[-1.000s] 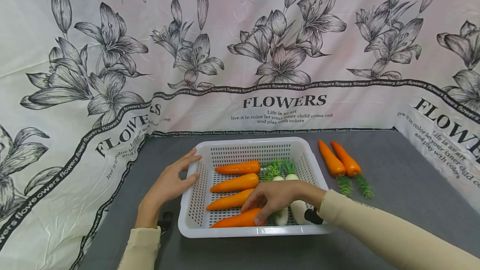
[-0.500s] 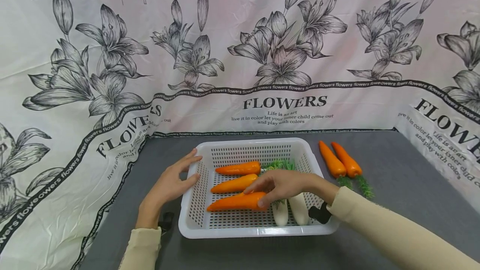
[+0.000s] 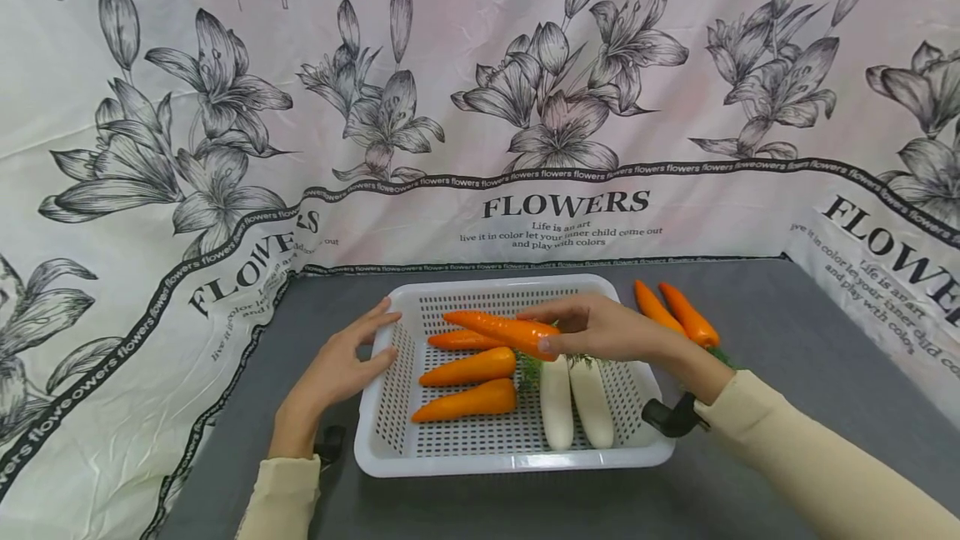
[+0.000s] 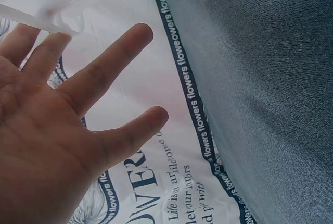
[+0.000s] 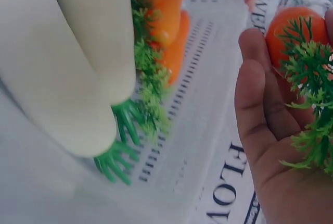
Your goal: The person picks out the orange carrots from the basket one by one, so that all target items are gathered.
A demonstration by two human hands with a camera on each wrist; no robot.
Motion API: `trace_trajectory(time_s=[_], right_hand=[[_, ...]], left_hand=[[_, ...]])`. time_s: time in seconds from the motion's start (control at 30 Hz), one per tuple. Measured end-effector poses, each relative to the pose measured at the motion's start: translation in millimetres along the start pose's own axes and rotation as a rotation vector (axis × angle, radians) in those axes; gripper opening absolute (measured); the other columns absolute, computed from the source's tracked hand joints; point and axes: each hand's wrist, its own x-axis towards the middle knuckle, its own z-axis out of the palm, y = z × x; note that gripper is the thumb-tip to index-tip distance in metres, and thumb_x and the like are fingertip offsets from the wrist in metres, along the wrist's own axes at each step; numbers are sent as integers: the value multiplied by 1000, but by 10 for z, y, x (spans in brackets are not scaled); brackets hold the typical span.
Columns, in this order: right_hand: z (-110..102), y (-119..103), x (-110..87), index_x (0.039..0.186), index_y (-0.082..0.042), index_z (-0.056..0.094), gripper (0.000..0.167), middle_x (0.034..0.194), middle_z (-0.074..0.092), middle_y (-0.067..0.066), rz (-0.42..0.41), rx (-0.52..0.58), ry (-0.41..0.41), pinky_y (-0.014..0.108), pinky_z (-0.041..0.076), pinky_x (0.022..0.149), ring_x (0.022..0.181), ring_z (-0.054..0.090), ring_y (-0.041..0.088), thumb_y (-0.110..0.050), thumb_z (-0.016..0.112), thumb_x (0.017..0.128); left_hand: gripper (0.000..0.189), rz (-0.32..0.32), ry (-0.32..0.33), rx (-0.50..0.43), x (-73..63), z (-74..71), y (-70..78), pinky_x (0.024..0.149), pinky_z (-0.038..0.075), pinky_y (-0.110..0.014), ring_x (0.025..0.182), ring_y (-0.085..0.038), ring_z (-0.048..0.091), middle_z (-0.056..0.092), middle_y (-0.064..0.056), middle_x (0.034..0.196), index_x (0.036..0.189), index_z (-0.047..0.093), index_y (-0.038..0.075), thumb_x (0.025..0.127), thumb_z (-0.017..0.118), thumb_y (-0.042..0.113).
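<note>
My right hand [image 3: 603, 327] pinches an orange carrot [image 3: 495, 329] by its leafy end, holding it over the back part of a white perforated basket [image 3: 517, 463]. In the right wrist view, the green leaves [image 5: 315, 109] of this carrot hang over the palm. Fingers spread and nearly straight, my left hand [image 3: 337, 361] touches the left rim of the basket. Three more carrots lie in the basket, among them a middle one [image 3: 468, 367] and a front one [image 3: 465, 401]. To their right are two white radishes, a left one [image 3: 557, 411] and a right one [image 3: 591, 407], with green tops.
Two carrots lie on the grey table [image 3: 787, 407] right of the basket, a near one [image 3: 656, 307] and a far one [image 3: 690, 315], their leaves partly hidden behind my right arm. A white cloth [image 3: 405, 232] with printed flowers hangs behind and at both sides.
My right hand has picked up the front carrot, lifting and carrying it from the near side toward the back of the basket. My left hand has stayed at the rim.
</note>
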Motion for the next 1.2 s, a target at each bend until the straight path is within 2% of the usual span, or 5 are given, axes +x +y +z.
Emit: trace_trajectory(time_s=[0.43, 0.67, 0.8, 0.93, 1.2], right_hand=[[-240, 113, -470, 149, -18, 54, 54, 136, 65, 14, 113, -5, 324, 37, 60, 85, 103, 70, 22, -33, 67, 98], [-317, 394, -744, 153, -19, 49, 56, 131, 65, 21, 166, -6, 451, 36, 50, 53, 68, 57, 21, -33, 64, 101], [-327, 536, -883, 153, -17, 48, 56, 133, 64, 21, 178, -21, 527, 36, 57, 67, 85, 66, 11, -33, 63, 101], [-352, 649, -1025, 154, -18, 47, 57, 134, 63, 8, 211, -30, 608, 30, 59, 77, 98, 64, 2, -36, 62, 102], [-422, 932, -1288, 153, -17, 48, 58, 114, 55, -34, 263, -119, 746, 22, 55, 74, 93, 62, -7, -39, 62, 101]], left_hand=[[58, 21, -5, 1, -5, 5, 0, 71, 57, -26, 126, -32, 56, 21, 9, 171, 154, 47, 25, 98, 64, 28], [59, 17, -4, 7, -24, 7, 8, 74, 56, -26, 128, -32, 56, 20, 8, 171, 154, 47, 25, 98, 64, 28], [59, 7, 2, 13, -30, 12, 8, 74, 56, -26, 127, -31, 57, 21, 10, 171, 154, 46, 26, 98, 64, 28], [59, 1, 3, 17, -25, 12, 15, 75, 56, -26, 127, -30, 57, 21, 12, 170, 154, 46, 28, 98, 64, 28], [59, 1, -1, 11, -26, 5, 26, 75, 57, -26, 128, -31, 56, 20, 11, 171, 154, 46, 27, 98, 64, 28]])
